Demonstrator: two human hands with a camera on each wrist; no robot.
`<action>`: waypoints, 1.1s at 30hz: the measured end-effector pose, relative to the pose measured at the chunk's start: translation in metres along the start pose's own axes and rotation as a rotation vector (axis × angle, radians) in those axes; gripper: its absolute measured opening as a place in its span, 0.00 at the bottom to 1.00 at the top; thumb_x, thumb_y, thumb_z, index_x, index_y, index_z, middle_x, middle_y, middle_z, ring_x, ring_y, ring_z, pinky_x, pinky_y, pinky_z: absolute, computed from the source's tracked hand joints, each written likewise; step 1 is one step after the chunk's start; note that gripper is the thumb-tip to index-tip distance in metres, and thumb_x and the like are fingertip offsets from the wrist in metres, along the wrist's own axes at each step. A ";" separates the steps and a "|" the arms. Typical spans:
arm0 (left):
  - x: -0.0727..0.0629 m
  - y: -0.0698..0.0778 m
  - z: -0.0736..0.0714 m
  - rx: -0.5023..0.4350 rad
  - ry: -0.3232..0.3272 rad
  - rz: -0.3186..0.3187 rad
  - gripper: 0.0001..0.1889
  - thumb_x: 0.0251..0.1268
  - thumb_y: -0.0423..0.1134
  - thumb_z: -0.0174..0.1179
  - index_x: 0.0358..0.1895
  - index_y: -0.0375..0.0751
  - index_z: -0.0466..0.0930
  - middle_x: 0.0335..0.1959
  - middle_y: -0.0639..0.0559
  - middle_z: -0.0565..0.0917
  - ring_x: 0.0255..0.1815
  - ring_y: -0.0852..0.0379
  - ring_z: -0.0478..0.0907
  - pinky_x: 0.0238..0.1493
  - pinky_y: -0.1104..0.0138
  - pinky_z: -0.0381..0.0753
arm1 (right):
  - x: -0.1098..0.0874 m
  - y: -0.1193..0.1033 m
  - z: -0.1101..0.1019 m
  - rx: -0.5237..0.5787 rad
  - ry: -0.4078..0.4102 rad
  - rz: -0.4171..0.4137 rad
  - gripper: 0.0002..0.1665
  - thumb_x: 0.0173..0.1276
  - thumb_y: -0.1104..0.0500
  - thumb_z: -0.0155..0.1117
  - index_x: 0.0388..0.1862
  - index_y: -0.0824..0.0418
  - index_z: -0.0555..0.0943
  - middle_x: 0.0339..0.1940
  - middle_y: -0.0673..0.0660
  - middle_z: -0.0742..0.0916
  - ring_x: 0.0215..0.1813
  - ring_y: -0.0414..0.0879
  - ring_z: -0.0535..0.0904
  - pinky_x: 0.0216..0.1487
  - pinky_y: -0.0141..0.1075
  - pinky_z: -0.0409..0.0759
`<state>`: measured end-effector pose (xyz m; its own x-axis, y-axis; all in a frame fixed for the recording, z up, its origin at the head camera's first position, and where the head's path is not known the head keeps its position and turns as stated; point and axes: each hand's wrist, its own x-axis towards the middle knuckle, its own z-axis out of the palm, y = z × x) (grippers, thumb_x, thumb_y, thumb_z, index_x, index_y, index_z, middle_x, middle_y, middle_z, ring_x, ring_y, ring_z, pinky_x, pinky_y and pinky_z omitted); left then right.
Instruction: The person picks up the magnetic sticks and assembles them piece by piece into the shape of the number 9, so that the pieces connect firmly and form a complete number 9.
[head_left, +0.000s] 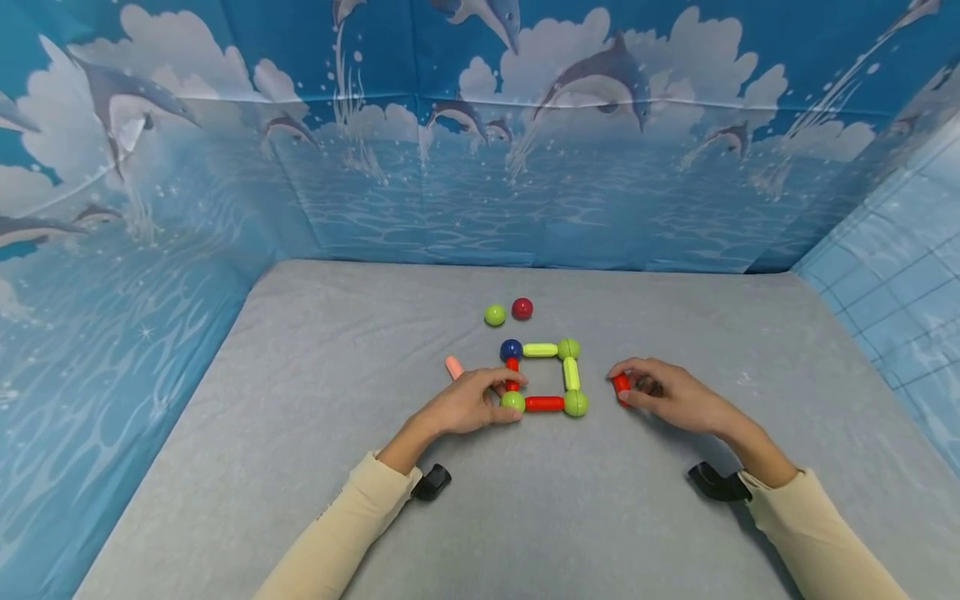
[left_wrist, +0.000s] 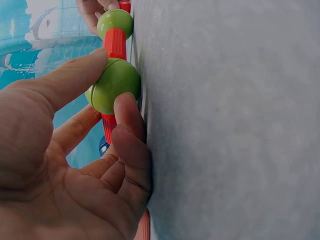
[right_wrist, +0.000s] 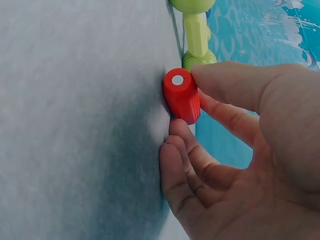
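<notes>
A square of magnetic rods and balls lies on the grey cloth. Its near-left green ball (left_wrist: 117, 87) is held between the thumb and fingers of my left hand (head_left: 467, 402). From that ball one red rod (head_left: 544, 403) runs right to another green ball (head_left: 575, 403), and a second red rod (head_left: 512, 364) runs back to a blue ball (head_left: 512, 348). Two yellow-green rods close the far and right sides, meeting at a green ball (head_left: 568, 348). To the right, apart from the square, my right hand (head_left: 675, 396) pinches a short red rod (right_wrist: 181, 97) with a silvery end disc, close over the cloth.
Behind the square sit a loose green ball (head_left: 495, 315) and a dark red ball (head_left: 522, 308). A pink rod (head_left: 453, 367) lies just beyond my left hand, partly hidden by it. Dolphin-printed sheeting (head_left: 450, 200) rises at the table's back and left.
</notes>
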<state>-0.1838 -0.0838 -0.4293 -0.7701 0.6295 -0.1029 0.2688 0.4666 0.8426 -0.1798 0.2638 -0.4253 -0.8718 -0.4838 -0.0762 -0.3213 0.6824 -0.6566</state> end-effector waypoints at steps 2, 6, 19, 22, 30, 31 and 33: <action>0.000 -0.001 0.000 0.001 -0.001 0.000 0.23 0.65 0.39 0.68 0.63 0.43 0.78 0.45 0.47 0.79 0.27 0.60 0.74 0.34 0.71 0.74 | 0.000 -0.001 0.001 -0.012 0.009 -0.009 0.17 0.74 0.58 0.63 0.59 0.56 0.79 0.39 0.52 0.83 0.33 0.40 0.75 0.33 0.34 0.74; 0.000 -0.001 0.000 0.001 0.003 0.004 0.23 0.65 0.39 0.69 0.63 0.43 0.78 0.46 0.47 0.79 0.27 0.60 0.74 0.34 0.71 0.75 | -0.001 -0.005 0.001 -0.035 0.031 -0.027 0.16 0.73 0.59 0.64 0.58 0.57 0.80 0.38 0.51 0.83 0.33 0.39 0.76 0.33 0.34 0.74; -0.001 -0.001 0.000 -0.012 0.006 0.010 0.24 0.64 0.38 0.69 0.63 0.42 0.78 0.46 0.46 0.79 0.26 0.61 0.74 0.33 0.71 0.74 | 0.000 -0.010 0.004 -0.083 0.073 -0.035 0.17 0.67 0.56 0.71 0.54 0.55 0.81 0.38 0.50 0.85 0.33 0.38 0.79 0.34 0.33 0.77; -0.001 -0.001 0.000 -0.009 0.004 0.006 0.24 0.64 0.38 0.69 0.63 0.42 0.78 0.46 0.46 0.79 0.26 0.61 0.74 0.33 0.71 0.74 | 0.000 -0.011 0.005 -0.080 0.065 -0.032 0.18 0.66 0.60 0.71 0.54 0.55 0.81 0.42 0.52 0.85 0.34 0.38 0.80 0.35 0.33 0.78; -0.001 -0.001 0.001 -0.006 0.004 0.003 0.23 0.65 0.38 0.69 0.63 0.42 0.78 0.46 0.46 0.79 0.25 0.61 0.73 0.33 0.71 0.74 | -0.003 -0.016 0.005 -0.060 0.014 -0.011 0.23 0.64 0.68 0.66 0.58 0.55 0.81 0.49 0.57 0.86 0.39 0.40 0.83 0.38 0.35 0.79; -0.001 -0.001 0.001 -0.006 0.004 0.004 0.23 0.65 0.38 0.69 0.63 0.42 0.78 0.46 0.46 0.79 0.25 0.61 0.73 0.33 0.71 0.74 | -0.003 -0.017 0.005 -0.055 0.007 -0.009 0.24 0.64 0.68 0.65 0.59 0.56 0.82 0.51 0.58 0.86 0.37 0.40 0.82 0.37 0.34 0.79; 0.000 -0.001 0.001 -0.004 0.004 0.004 0.23 0.65 0.38 0.69 0.63 0.42 0.78 0.46 0.46 0.79 0.25 0.61 0.73 0.33 0.71 0.74 | -0.004 -0.018 0.003 -0.045 -0.004 -0.017 0.24 0.65 0.69 0.64 0.60 0.57 0.82 0.53 0.60 0.86 0.35 0.38 0.81 0.35 0.33 0.78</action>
<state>-0.1834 -0.0842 -0.4304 -0.7716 0.6285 -0.0978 0.2692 0.4619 0.8451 -0.1690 0.2518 -0.4154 -0.8646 -0.4978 -0.0686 -0.3524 0.6980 -0.6233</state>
